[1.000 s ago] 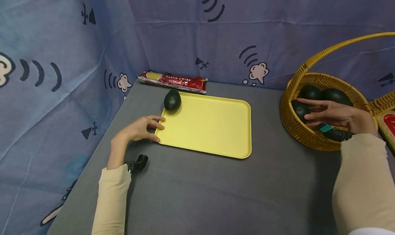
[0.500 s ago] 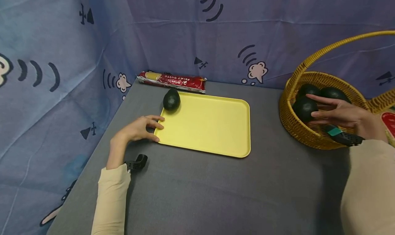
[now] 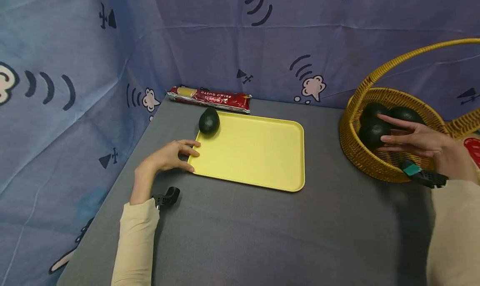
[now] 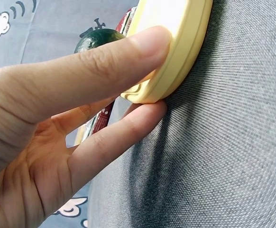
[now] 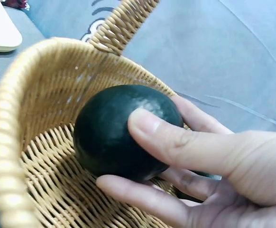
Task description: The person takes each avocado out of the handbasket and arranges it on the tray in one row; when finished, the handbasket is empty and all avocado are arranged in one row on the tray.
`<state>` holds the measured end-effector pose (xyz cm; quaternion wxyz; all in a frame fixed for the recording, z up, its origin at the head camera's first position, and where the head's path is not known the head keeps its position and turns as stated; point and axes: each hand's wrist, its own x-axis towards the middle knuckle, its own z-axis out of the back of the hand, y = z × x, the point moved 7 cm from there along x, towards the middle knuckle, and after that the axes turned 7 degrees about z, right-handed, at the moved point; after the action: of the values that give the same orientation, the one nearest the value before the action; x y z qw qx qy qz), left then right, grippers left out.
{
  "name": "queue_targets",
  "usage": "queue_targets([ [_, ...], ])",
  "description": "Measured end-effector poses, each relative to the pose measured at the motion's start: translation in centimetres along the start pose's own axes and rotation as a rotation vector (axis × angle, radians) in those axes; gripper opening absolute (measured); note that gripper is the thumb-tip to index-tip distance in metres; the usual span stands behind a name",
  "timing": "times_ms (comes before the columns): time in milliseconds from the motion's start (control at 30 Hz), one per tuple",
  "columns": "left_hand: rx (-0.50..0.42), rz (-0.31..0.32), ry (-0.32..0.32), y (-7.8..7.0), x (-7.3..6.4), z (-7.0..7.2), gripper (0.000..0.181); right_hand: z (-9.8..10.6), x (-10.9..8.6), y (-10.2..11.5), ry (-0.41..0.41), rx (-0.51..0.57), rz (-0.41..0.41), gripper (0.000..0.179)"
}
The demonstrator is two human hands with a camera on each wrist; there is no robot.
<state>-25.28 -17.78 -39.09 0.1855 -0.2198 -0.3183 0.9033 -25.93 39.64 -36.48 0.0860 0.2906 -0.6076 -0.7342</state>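
Note:
My right hand [image 3: 420,140] grips a dark green avocado [image 3: 373,132] between thumb and fingers, inside a wicker basket [image 3: 378,169]. In the right wrist view the thumb lies across the avocado [image 5: 114,128], above the woven bottom. Two more avocados [image 3: 406,114] sit behind it in the basket, partly hidden. My left hand [image 3: 168,156] holds the left edge of a yellow tray [image 3: 258,152]. The left wrist view has the thumb on the tray's rim [image 4: 188,52] and a finger against its underside. Another avocado [image 3: 209,121] rests at the tray's far left corner.
A red pasta packet [image 3: 210,99] lies behind the tray, along the patterned cloth backdrop [image 3: 202,56]. The basket's tall handle [image 3: 405,61] arches over its opening. A red and yellow package [image 3: 473,148] shows partly at the right edge. Grey cloth [image 3: 262,232] covers the table.
My right hand has raised the avocado slightly within the basket and shifted a little to the right with it. The left hand and tray have stayed in place.

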Motion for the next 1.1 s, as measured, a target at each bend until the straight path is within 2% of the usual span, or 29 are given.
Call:
queue_targets([
  [67, 0.003, 0.001, 0.002, 0.0, 0.0, 0.0, 0.045, -0.2, -0.1, 0.2, 0.011, 0.050, 0.018, 0.074],
  [233, -0.001, 0.007, 0.004, -0.1, 0.0, 0.1, 0.046, -1.1, -0.2, 1.0, 0.012, -0.030, 0.080, 0.079],
  [500, 0.007, 0.004, 0.003, -0.1, 0.0, 0.2, 0.045, -1.6, -0.7, 1.4, -0.152, -0.106, 0.020, 0.083],
  [733, 0.009, 0.003, 0.003, -0.1, 0.1, 0.1, 0.045, -1.9, -1.3, 1.1, -0.289, 0.039, -0.039, 0.083],
  [900, 0.017, 0.005, 0.001, -0.1, 0.1, 0.1, 0.045, -1.4, -2.0, 0.6, -0.312, 0.010, 0.004, 0.081],
  [933, 0.019, 0.004, 0.001, -0.1, 0.1, 0.0, 0.045, -1.1, -2.1, 0.3, -0.300, 0.025, 0.044, 0.081],
  [1033, 0.019, 0.012, 0.002, 0.0, 0.2, -0.1, 0.046, -0.7, -2.3, 0.0, -0.301, -0.033, 0.080, 0.079],
  [1100, 0.014, 0.021, 0.004, 0.1, 0.2, -0.1, 0.046, -0.6, -2.5, 0.2, -0.294, -0.010, 0.141, 0.079],
])
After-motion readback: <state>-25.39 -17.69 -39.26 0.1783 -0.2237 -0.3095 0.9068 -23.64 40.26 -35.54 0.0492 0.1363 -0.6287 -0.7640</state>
